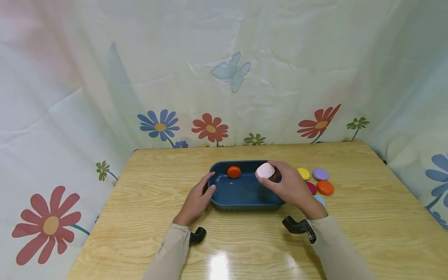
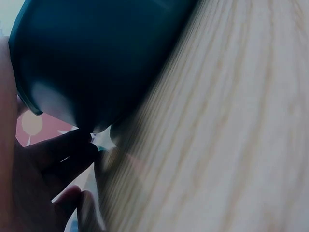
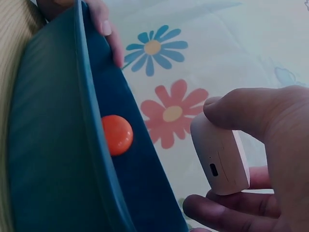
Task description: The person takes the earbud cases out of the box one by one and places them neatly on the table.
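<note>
In the head view my right hand [image 1: 288, 186] holds a pale pink earbud charging case [image 1: 265, 170] over the right end of a dark blue bin [image 1: 241, 208]. The right wrist view shows this case [image 3: 217, 157] pinched between thumb and fingers, a small charging port on its side facing the camera. My left hand [image 1: 196, 200] grips the bin's left end, thumb and forefinger over the rim, other fingers along the outside wall [image 2: 91, 63]. Inside the bin lies one orange-red round piece [image 1: 233, 172], near the back wall. The bin's far right corner is hidden behind my right hand.
Right of the bin lie several round pieces on the wooden table [image 1: 367, 217]: yellow [image 1: 303, 174], purple [image 1: 320, 174], orange [image 1: 325, 188], magenta [image 1: 311, 188] and light blue [image 1: 320, 200], the last two partly covered by my right hand. A flowered curtain [image 1: 280, 97] hangs behind the table.
</note>
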Demonstrator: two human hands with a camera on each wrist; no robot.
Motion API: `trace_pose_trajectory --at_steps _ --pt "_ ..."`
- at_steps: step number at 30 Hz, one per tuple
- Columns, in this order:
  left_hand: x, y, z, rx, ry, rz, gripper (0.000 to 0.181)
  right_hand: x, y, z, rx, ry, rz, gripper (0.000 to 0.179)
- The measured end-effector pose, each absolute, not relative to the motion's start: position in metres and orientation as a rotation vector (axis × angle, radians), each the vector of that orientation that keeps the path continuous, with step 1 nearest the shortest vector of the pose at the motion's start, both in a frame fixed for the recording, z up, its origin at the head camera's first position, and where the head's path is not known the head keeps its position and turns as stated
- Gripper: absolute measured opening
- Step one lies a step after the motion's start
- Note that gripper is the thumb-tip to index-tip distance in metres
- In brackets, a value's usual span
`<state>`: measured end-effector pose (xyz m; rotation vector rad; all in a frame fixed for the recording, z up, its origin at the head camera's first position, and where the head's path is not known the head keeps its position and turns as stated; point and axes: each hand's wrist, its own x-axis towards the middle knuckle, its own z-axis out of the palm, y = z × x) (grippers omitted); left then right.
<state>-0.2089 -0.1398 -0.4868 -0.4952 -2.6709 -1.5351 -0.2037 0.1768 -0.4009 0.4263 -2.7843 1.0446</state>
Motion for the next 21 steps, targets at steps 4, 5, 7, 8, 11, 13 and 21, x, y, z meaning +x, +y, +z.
trace_pose_trajectory --at_steps 4,5,7,8,11,13,21 --pt "-0.208 -0.139 -0.487 -0.483 -2.678 -1.528 0.049 -0.200 0.187 -0.397 0.399 -2.782 1.028 0.072" --pt "-0.208 -0.139 -0.487 -0.478 -2.680 -1.529 0.049 -0.200 0.189 -0.397 0.397 -2.777 1.031 0.072" --pt "-0.208 -0.139 -0.486 -0.470 -2.681 -1.532 0.050 -0.199 0.195 -0.396 0.391 -2.766 1.021 0.071" --pt "-0.208 -0.139 -0.486 -0.463 -2.683 -1.535 0.050 -0.198 0.197 -0.396 0.393 -2.759 1.022 0.071" --pt "-0.208 -0.139 -0.486 -0.442 -2.686 -1.540 0.049 -0.197 0.205 -0.397 0.391 -2.742 1.023 0.069" --pt "-0.208 -0.139 -0.486 -0.429 -2.691 -1.537 0.047 -0.196 0.209 -0.397 0.391 -2.731 1.029 0.068" --pt "-0.209 -0.137 -0.486 -0.437 -2.684 -1.541 0.045 -0.188 0.226 -0.396 0.376 -2.733 1.052 0.072"
